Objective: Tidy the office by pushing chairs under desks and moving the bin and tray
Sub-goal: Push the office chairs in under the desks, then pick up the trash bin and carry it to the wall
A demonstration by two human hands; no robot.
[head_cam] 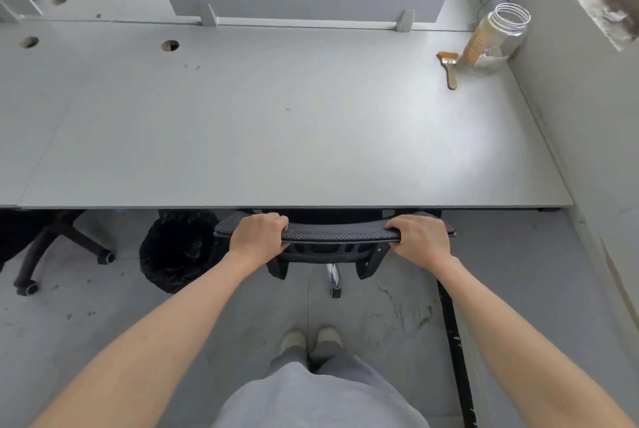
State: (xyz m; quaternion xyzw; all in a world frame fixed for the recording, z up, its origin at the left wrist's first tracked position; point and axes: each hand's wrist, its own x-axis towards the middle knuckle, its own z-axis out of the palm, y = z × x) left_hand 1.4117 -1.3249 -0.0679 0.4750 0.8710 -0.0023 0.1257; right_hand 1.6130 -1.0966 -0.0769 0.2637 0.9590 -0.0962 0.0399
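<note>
A black mesh office chair (pixel 333 234) stands at the front edge of the grey desk (pixel 276 123), its seat hidden under the desktop and only the top of its backrest and rear frame showing. My left hand (pixel 259 236) grips the left end of the backrest top, fingers curled over it. My right hand (pixel 420 237) grips the right end the same way. A black bin (pixel 176 251) lined with a black bag stands on the floor just left of the chair, partly under the desk edge. No tray is in view.
A second chair's wheeled base (pixel 65 251) shows under the desk at far left. A glass jar (pixel 498 35) and a paintbrush (pixel 449 68) sit at the desk's back right corner. A wall runs along the right. A black strip (pixel 453 341) lies on the floor.
</note>
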